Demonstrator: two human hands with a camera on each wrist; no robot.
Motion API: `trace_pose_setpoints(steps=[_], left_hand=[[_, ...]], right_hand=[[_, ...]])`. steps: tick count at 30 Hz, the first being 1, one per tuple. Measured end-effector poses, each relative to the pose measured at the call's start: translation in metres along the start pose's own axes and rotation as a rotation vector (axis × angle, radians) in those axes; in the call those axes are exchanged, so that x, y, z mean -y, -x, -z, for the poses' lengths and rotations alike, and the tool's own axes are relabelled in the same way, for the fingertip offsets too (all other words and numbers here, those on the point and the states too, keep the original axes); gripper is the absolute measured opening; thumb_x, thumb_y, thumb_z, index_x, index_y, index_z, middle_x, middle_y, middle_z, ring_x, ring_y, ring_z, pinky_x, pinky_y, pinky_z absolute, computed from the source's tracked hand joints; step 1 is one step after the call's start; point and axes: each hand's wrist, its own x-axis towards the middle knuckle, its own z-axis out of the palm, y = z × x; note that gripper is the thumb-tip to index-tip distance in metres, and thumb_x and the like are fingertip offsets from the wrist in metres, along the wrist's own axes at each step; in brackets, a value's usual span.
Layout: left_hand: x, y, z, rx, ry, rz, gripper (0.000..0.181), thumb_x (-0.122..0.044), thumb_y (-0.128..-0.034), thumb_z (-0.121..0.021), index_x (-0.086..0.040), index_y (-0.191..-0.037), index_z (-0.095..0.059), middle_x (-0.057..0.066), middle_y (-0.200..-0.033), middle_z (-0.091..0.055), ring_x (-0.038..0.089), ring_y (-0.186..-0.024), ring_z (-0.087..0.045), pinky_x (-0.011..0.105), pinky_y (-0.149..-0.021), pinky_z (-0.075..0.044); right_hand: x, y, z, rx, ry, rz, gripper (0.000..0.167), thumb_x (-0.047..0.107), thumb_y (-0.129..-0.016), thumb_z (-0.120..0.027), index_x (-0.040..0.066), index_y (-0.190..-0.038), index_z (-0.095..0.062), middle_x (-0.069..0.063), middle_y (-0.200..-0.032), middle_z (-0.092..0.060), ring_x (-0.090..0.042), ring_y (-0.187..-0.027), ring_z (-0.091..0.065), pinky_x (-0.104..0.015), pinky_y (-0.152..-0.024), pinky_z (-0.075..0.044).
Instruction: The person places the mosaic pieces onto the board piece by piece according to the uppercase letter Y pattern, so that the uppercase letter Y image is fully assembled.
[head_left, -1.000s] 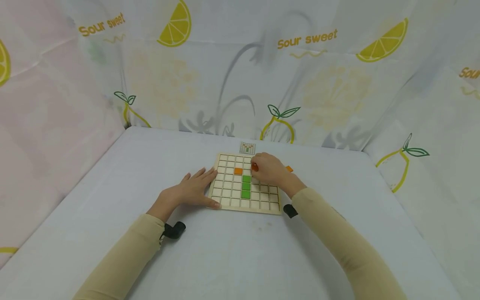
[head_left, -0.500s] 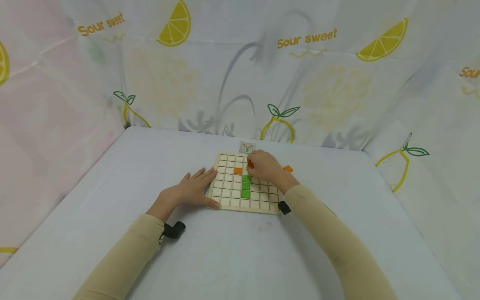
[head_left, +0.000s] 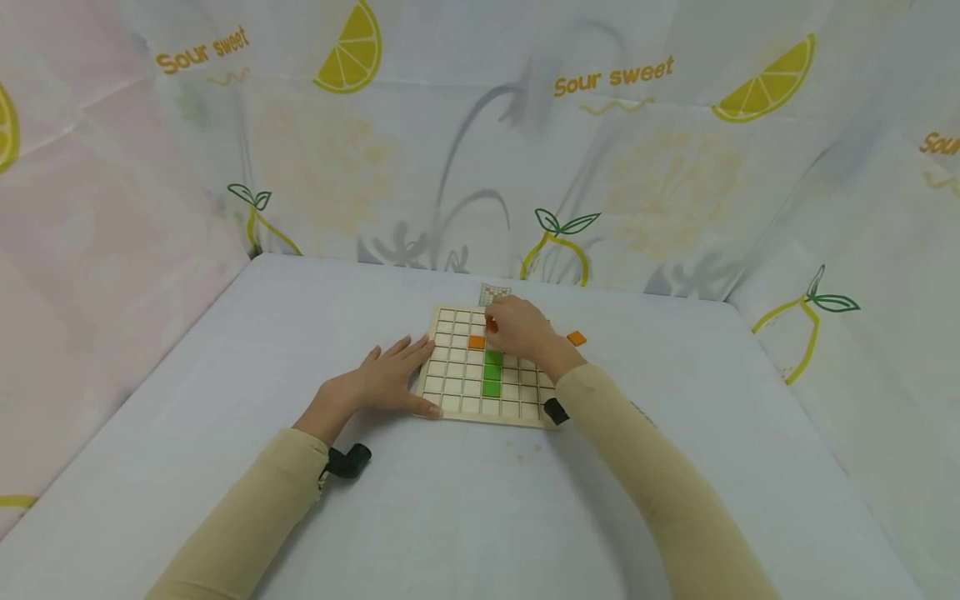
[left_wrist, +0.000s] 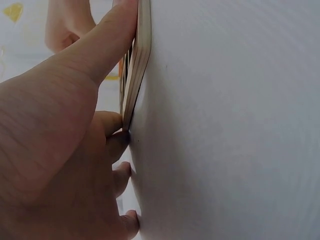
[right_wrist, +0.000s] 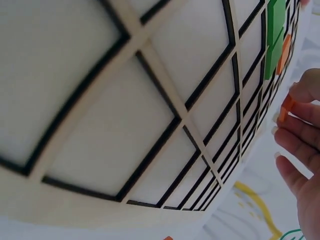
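Observation:
In the head view, a pale wooden grid board (head_left: 453, 383) lies on the white table. My left hand (head_left: 388, 379) rests along its left side with fingers spread, the thumb on the near left corner. Over the far part of the board, my right hand (head_left: 522, 327) pinches a small orange tile (right_wrist: 286, 107) between thumb and fingertips. The right wrist view shows that tile tilted and apart from the board surface. One orange tile (head_left: 476, 342) sits in a cell, and a column of green tiles (head_left: 492, 372) fills cells near the middle. My right hand hides several cells.
Behind the board lies a small card (head_left: 493, 293) printed with a coloured grid, partly covered by the right hand. A loose orange tile (head_left: 576, 337) is on the table right of the board. A printed curtain (head_left: 420, 167) stands around the table.
My right hand has moved left and slightly away across the far part of the board, carrying the orange tile. The left hand has stayed in place on the board.

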Motion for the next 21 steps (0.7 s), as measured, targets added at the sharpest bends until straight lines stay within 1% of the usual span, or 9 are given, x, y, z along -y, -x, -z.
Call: trace_pose_setpoints(steps=[5,8,12,16,21], left_hand=[[0.001,0.0,0.0,-0.003,0.005,0.003,0.118,-0.067,-0.0758,-0.074,-0.011,-0.161,-0.014,0.009,-0.169,-0.009,0.039,-0.156,-0.004,0.071,-0.119,-0.004],[0.002,-0.001,-0.002,-0.006,0.0,0.003,0.118,-0.068,-0.0755,-0.073,-0.011,-0.161,-0.014,0.009,-0.169,-0.01,0.04,-0.155,-0.004,0.071,-0.118,-0.005],[0.003,-0.003,-0.004,-0.011,-0.01,0.0,0.12,-0.07,-0.0747,-0.073,-0.011,-0.161,-0.014,0.009,-0.169,-0.01,0.04,-0.155,-0.005,0.072,-0.118,-0.006],[0.002,-0.003,-0.004,-0.007,-0.012,0.001,0.12,-0.07,-0.0748,-0.072,-0.011,-0.161,-0.013,0.009,-0.169,-0.009,0.04,-0.155,-0.005,0.072,-0.118,-0.006],[0.002,-0.001,-0.002,-0.012,-0.008,0.0,0.118,-0.067,-0.0758,-0.073,-0.011,-0.161,-0.013,0.009,-0.169,-0.01,0.04,-0.155,-0.004,0.072,-0.118,-0.006]], right_hand=[[0.004,-0.005,-0.003,0.028,-0.002,-0.004,0.006,0.014,-0.093,-0.059,0.01,-0.09,-0.062,-0.003,-0.09,-0.061,-0.019,-0.08,-0.048,-0.03,-0.069,-0.041],[0.007,-0.007,-0.006,0.024,-0.009,0.01,0.006,0.011,-0.093,-0.058,0.01,-0.09,-0.063,-0.004,-0.088,-0.06,-0.019,-0.079,-0.046,-0.03,-0.069,-0.039],[0.013,-0.008,-0.006,0.009,-0.014,0.034,0.008,0.007,-0.093,-0.058,0.008,-0.092,-0.066,-0.006,-0.089,-0.063,-0.019,-0.077,-0.049,-0.03,-0.07,-0.042],[0.017,-0.01,-0.006,0.001,-0.002,0.04,0.009,0.008,-0.094,-0.058,0.007,-0.093,-0.067,-0.006,-0.091,-0.065,-0.019,-0.079,-0.055,-0.031,-0.073,-0.047],[0.019,-0.016,-0.007,-0.013,0.018,0.049,0.01,0.011,-0.095,-0.057,0.007,-0.094,-0.067,-0.007,-0.093,-0.065,-0.021,-0.081,-0.055,-0.032,-0.073,-0.048]])
